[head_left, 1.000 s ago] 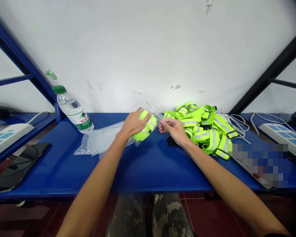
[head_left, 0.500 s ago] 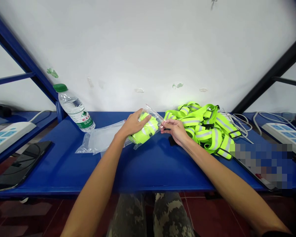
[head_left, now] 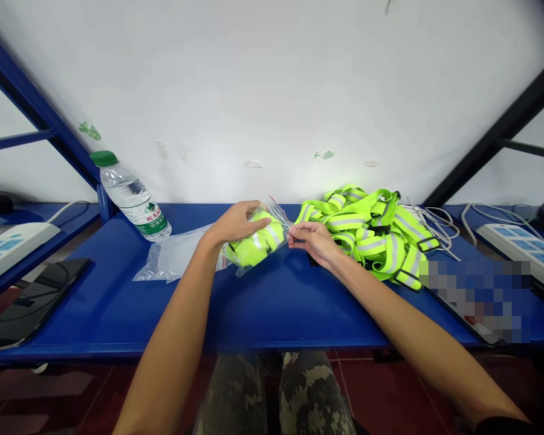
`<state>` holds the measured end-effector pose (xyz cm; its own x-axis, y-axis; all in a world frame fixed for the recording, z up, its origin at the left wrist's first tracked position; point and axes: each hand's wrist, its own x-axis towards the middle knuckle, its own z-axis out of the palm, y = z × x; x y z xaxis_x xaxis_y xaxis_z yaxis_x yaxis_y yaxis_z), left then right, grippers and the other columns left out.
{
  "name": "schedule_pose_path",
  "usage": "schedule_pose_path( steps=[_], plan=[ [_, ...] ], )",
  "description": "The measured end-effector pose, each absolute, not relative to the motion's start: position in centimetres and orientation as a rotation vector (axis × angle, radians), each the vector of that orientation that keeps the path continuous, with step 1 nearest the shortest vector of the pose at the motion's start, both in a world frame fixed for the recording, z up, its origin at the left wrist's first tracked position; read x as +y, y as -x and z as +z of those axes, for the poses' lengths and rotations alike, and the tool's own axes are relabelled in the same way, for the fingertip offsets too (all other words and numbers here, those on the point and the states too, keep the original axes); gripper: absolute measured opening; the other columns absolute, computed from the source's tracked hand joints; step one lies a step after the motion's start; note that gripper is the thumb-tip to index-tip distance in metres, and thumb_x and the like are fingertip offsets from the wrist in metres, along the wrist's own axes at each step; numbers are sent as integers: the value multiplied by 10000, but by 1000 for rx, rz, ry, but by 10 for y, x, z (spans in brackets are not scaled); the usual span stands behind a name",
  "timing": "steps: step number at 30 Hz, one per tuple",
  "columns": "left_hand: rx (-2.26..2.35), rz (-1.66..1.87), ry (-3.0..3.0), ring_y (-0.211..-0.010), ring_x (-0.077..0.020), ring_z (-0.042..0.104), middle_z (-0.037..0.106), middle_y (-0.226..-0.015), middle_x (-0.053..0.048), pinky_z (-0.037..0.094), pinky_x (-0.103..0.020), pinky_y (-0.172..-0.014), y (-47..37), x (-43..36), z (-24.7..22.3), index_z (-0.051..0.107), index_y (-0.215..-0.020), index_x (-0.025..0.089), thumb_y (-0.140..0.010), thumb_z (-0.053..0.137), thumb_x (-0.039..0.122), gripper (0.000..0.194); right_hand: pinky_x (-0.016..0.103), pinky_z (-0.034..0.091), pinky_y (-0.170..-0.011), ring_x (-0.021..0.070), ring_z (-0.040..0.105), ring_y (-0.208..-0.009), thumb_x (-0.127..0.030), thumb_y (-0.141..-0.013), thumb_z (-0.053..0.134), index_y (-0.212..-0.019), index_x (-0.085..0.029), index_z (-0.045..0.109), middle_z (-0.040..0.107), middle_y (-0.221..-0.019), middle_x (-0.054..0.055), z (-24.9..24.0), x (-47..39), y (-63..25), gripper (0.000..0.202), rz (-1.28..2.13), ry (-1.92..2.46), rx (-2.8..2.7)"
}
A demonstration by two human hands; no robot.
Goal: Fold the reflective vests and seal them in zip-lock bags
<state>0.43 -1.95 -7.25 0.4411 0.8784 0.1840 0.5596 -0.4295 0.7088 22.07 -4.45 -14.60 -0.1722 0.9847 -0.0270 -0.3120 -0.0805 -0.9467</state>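
A clear zip bag point(head_left: 277, 211) holds a folded neon-yellow reflective strap point(head_left: 258, 244) with silver stripes. My left hand point(head_left: 241, 222) is closed over the far left side of the filled bag, its thumb across the front. With thumb and fingers pinched, my right hand point(head_left: 312, 240) grips the bag's edge at the right end, near its red zip line. To the right of that hand lies a tangled heap of neon-yellow reflective straps point(head_left: 367, 232) with black buckles. Flat clear bags point(head_left: 174, 257) lie on the blue table left of my left hand, partly behind my forearm.
A water bottle point(head_left: 131, 196) with a green cap stands at the back left. A black phone point(head_left: 36, 299) lies near the left edge. Power strips point(head_left: 13, 248) sit at both sides, with white cables point(head_left: 439, 226) behind the heap. The blue table point(head_left: 272, 314) meets a white wall.
Both hands and the filled bag have shifted slightly left in the view, as has the whole scene a little. My left hand's fingers lie further toward the bag's left side.
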Motion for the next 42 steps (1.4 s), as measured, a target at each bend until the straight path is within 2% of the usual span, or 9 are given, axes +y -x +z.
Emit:
schedule_pose_path(
  steps=[4,6,13,18,23,27,33,39,42],
  plan=[
    [1218,690,-1936,-654,-182,619,714,-839,-61,427,-269,-545,-6,-18,-66,623,-1059,181,-697,747,536,522,264,550,-613,112,615,-595,-441,-554,888,-684,-160,667,668,-637,0,-147,-47,-217,379,1443,938,-1149],
    [1283,783,-1819,-564,-158,578,705,-766,-56,378,-254,-490,-10,-18,-67,613,-1039,179,-689,762,516,508,264,553,-618,109,613,-600,-455,-555,885,-688,-163,667,667,-641,-2,-148,-47,-216,388,1416,945,-1172],
    [1236,945,-1677,-706,-203,638,727,-792,-81,466,-291,-603,-20,-16,-73,703,-805,136,-698,740,435,319,261,569,-615,115,625,-607,-395,-494,911,-693,-156,687,669,-647,-2,-150,-43,-218,383,1415,979,-1125],
    [1257,1040,-1831,-745,-188,632,719,-812,-53,475,-278,-655,-23,-12,-81,698,-841,135,-774,656,408,284,256,553,-621,101,602,-610,-365,-483,918,-693,-164,681,658,-660,-13,-148,-42,-219,375,1378,962,-1096],
    [1218,1045,-1981,-836,-193,644,724,-905,-60,498,-288,-745,-28,-9,-95,676,-892,140,-837,583,400,281,274,535,-653,115,613,-666,-363,-503,907,-801,-180,696,674,-724,-8,-147,-42,-221,409,1324,958,-1099],
    [1134,1057,-1934,-849,-196,647,720,-938,-76,499,-288,-755,-30,-10,-99,668,-919,138,-838,603,437,316,273,512,-650,119,602,-668,-325,-500,902,-807,-176,688,664,-710,-9,-148,-40,-222,403,1334,962,-1113],
    [1037,1098,-1914,-841,-182,623,690,-879,-67,486,-283,-793,-30,-13,-96,624,-783,154,-857,578,505,362,250,482,-633,106,587,-668,-253,-495,897,-839,-165,689,663,-718,-12,-146,-41,-225,411,1413,913,-1082],
    [1094,1110,-2002,-825,-164,602,668,-862,-48,461,-248,-734,-32,-16,-97,606,-826,165,-898,516,490,346,267,483,-652,121,608,-688,-299,-532,895,-866,-175,711,705,-766,11,-143,-43,-223,401,1452,906,-1044],
    [1107,1095,-2042,-791,-159,593,668,-840,-44,446,-242,-692,-34,-19,-97,624,-866,160,-906,509,470,333,262,490,-679,118,616,-695,-304,-506,907,-836,-174,714,705,-754,6,-145,-42,-221,404,1420,922,-1040]
  ],
)
